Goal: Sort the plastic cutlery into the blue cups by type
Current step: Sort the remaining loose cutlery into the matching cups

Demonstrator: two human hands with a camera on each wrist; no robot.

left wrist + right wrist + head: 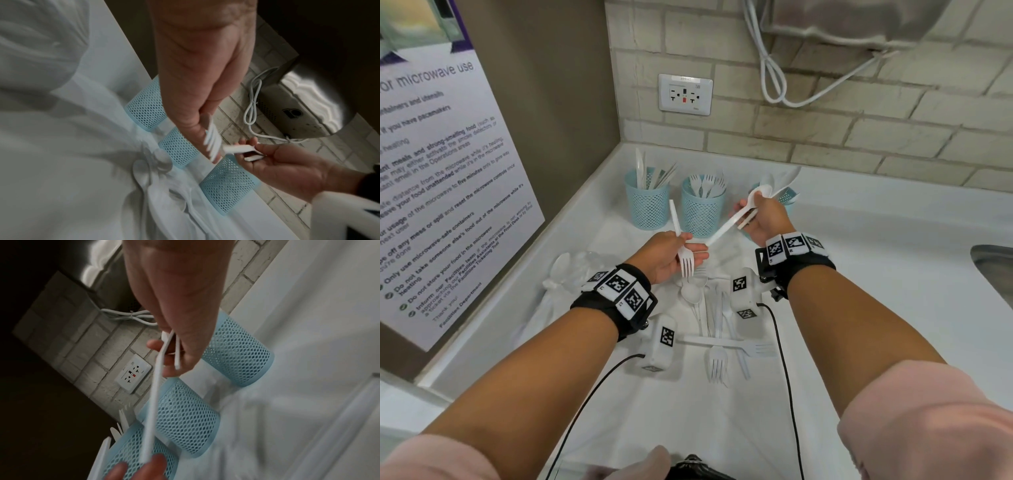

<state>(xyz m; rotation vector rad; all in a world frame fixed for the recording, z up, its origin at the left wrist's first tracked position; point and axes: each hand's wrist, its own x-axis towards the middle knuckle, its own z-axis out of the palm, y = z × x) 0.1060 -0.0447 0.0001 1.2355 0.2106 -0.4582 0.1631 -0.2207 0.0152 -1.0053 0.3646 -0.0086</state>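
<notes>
Three blue mesh cups stand at the back of the white counter: the left cup (647,205) has knives, the middle cup (702,212) forks, the right cup (789,197) spoons, partly behind my right hand. My left hand (688,251) grips a white fork (685,257), tines down, handle sticking up. My right hand (748,210) pinches two white spoons (760,193) in front of the right cup. One long handle (154,394) reaches across to my left fingertips (141,467). In the left wrist view the fork (212,142) crosses those handles (238,149).
Loose forks, spoons and knives (717,318) lie on the counter under my wrists. A clear plastic bag (571,270) sits at the left. A sink edge (993,267) is at the far right. A wall socket (685,94) and a white cable (774,78) are on the tiled wall.
</notes>
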